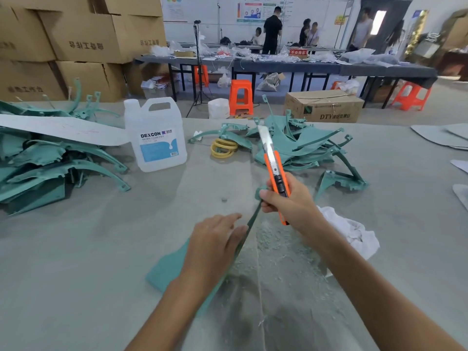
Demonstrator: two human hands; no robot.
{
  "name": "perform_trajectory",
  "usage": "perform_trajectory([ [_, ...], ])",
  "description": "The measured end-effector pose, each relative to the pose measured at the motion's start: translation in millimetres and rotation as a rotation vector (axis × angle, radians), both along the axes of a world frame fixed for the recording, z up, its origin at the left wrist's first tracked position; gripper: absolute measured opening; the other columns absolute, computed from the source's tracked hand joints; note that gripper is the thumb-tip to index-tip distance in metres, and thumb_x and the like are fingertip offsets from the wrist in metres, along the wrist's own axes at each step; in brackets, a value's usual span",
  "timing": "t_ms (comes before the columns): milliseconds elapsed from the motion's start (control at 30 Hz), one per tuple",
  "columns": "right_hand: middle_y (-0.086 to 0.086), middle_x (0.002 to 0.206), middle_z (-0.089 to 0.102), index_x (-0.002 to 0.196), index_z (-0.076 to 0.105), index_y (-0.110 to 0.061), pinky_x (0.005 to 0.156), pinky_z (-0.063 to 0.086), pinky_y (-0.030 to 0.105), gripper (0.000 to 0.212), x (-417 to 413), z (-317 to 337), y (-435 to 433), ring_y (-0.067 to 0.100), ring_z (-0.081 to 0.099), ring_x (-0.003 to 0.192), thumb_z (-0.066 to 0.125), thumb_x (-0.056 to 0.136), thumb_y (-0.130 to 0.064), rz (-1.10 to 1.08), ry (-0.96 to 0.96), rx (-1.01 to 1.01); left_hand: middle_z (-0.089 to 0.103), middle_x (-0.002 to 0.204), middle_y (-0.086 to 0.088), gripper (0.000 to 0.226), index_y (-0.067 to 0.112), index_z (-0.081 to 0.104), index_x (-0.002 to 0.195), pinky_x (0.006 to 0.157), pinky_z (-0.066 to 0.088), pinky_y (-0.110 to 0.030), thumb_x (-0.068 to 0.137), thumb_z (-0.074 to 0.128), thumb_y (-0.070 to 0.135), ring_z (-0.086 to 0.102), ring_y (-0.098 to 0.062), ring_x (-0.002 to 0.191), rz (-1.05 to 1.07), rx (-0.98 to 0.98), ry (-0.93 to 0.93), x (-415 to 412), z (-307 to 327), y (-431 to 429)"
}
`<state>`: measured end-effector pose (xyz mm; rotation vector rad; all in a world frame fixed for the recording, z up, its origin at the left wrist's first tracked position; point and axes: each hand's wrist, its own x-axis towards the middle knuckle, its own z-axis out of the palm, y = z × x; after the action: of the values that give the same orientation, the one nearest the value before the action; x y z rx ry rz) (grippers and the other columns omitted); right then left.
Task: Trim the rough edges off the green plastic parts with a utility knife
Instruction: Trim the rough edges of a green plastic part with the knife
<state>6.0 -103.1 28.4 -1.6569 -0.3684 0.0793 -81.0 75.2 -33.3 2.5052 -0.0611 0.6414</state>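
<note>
Left hand [212, 247]: flat, fingers [228, 218] straight, pressing my green part [167, 269]
Right hand [288, 201]: gripping the knife [274, 168], blade up
Risk: blade skids off edge, nicks my left fingers

Grey table [76, 249], heaped green parts [45, 168], clear jug [157, 138], white rag [354, 234], shavings [273, 252]

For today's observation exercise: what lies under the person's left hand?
The left hand presses flat on a green plastic part lying on the table. The part's middle is hidden beneath the palm.
</note>
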Motion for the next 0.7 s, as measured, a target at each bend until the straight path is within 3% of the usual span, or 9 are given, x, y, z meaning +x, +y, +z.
perform_trajectory([
  [100, 0.005, 0.081, 0.058, 0.099, 0.055, -0.005, 0.07, 0.06, 0.034, 0.015, -0.1, 5.0, -13.6, 0.02, 0.064, 0.07, 0.068, 0.093, -0.002, -0.051, -0.085, 0.014, 0.067, 0.123, 0.004, 0.058, 0.031, 0.065, 0.126, 0.099, 0.036, -0.038, 0.093, 0.034, 0.068, 0.059, -0.023, 0.117, 0.227, 0.051, 0.012, -11.5, -0.7, 41.4],
  [200, -0.001, 0.077, 0.061, 0.1, 0.055, -0.009, 0.073, 0.06, 0.036, 0.014, 0.2, 8.6, -25.9, 0.022, 0.065, 0.072, 0.068, 0.094, -0.004, -0.068, -0.139, 0.039, 0.053, 0.14, -0.001, 0.077, 0.035, 0.047, 0.139, 0.104, 0.035, -0.044, 0.081, 0.042, 0.085, 0.046, -0.03, 0.129, 0.38, 0.1, 0.514, -18.5, -8.7, 85.4],
  [267, 0.001, 0.08, 0.062, 0.1, 0.055, -0.011, 0.075, 0.059, 0.036, 0.014, 0.5, 9.8, -28.6, 0.023, 0.065, 0.074, 0.068, 0.095, -0.008, -0.075, -0.166, 0.051, 0.06, 0.129, 0.002, 0.071, 0.036, 0.053, 0.129, 0.098, 0.044, -0.04, 0.075, 0.057, 0.082, 0.053, -0.028, 0.12, 0.329, 0.017, 0.646, -20.0, -12.3, 96.7],
  [333, 0.007, 0.084, 0.06, 0.1, 0.055, -0.013, 0.075, 0.059, 0.032, 0.014, 2.1, 8.5, -28.9, 0.024, 0.066, 0.075, 0.068, 0.095, -0.009, -0.082, -0.178, 0.09, 0.07, 0.105, 0.005, 0.049, 0.027, 0.063, 0.109, 0.08, 0.052, -0.032, 0.075, 0.079, 0.058, 0.064, -0.021, 0.097, 0.301, -0.284, 0.506, -22.0, -10.6, 97.8],
  [400, 0.012, 0.087, 0.057, 0.099, 0.054, -0.011, 0.078, 0.059, 0.032, 0.014, 5.0, 5.1, -29.9, 0.025, 0.064, 0.078, 0.068, 0.094, -0.009, -0.099, -0.164, 0.154, 0.074, 0.089, -0.005, 0.027, 0.015, 0.064, 0.094, 0.062, 0.054, -0.023, 0.079, 0.085, 0.023, 0.068, -0.02, 0.078, 0.266, -0.742, 0.338, -23.8, -5.3, 94.3],
  [467, 0.02, 0.091, 0.053, 0.099, 0.053, -0.007, 0.079, 0.061, 0.035, 0.014, 7.8, -0.7, -31.9, 0.025, 0.062, 0.081, 0.066, 0.095, -0.008, -0.137, -0.141, 0.138, 0.075, 0.098, -0.015, 0.021, 0.01, 0.066, 0.099, 0.059, 0.056, -0.023, 0.083, 0.076, 0.001, 0.072, -0.018, 0.077, 0.189, -1.147, 0.249, -27.3, 2.3, 87.6],
  [500, 0.021, 0.092, 0.055, 0.101, 0.053, -0.006, 0.078, 0.062, 0.038, 0.015, 7.7, -5.1, -33.1, 0.022, 0.063, 0.08, 0.067, 0.096, -0.01, -0.172, -0.133, 0.069, 0.075, 0.102, -0.015, 0.023, 0.01, 0.066, 0.104, 0.061, 0.057, -0.026, 0.085, 0.072, -0.001, 0.072, -0.018, 0.08, 0.157, -1.247, 0.237, -30.1, 6.4, 83.7],
  [600, -0.003, 0.08, 0.059, 0.101, 0.054, -0.022, 0.064, 0.061, 0.042, 0.018, -2.0, -22.9, -35.0, 0.012, 0.067, 0.064, 0.067, 0.094, -0.033, -0.269, -0.109, -0.18, 0.074, 0.109, -0.014, 0.024, 0.007, 0.064, 0.114, 0.086, 0.055, -0.044, 0.091, 0.064, 0.0, 0.07, -0.024, 0.093, 0.099, -1.301, 0.244, -42.4, 14.3, 72.3],
  [700, -0.005, 0.073, 0.054, 0.087, 0.045, -0.035, 0.048, 0.05, 0.035, 0.026, -18.5, -44.6, -36.6, 0.016, 0.058, 0.058, 0.057, 0.094, -0.057, -0.343, -0.152, -0.393, 0.073, 0.106, -0.018, 0.021, 0.003, 0.061, 0.113, 0.084, 0.056, -0.047, 0.092, 0.063, 0.002, 0.071, -0.025, 0.089, 0.097, -1.283, 0.232, -55.9, 19.8, 66.4],
])
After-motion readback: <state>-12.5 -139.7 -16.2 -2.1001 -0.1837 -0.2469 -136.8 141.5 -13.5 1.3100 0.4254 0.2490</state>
